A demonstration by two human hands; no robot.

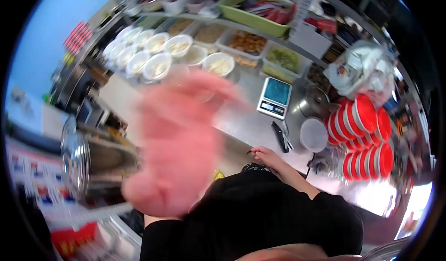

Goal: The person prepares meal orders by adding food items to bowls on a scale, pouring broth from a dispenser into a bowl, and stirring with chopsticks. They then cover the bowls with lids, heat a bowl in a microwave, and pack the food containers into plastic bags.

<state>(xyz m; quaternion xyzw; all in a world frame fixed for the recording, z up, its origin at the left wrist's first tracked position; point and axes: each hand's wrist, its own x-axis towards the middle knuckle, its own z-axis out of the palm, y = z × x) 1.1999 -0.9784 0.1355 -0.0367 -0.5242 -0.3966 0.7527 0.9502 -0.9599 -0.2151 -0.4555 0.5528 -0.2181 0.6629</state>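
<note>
My left hand [179,140] is raised close to the camera and smeared by motion, so its fingers cannot be made out. It covers part of the counter and some white bowls. In front of my black shirt, at the counter's near edge, my right hand [264,155] is closed with fingertips pinched; a small dark bit shows there, too small to name. Nearest to it on the metal counter lie a black-handled tool [280,136] and a kitchen scale [275,98] with a blue-green top. Several white bowls [158,66] with pale contents stand in rows beyond my left hand.
Tubs of food, including a brown-filled tub [242,44] and a green-filled tub [281,61], line the back. A green basin [257,13] sits above them. At right are a metal pot [314,102], a white round container [313,134] and stacked red-rimmed containers [364,114].
</note>
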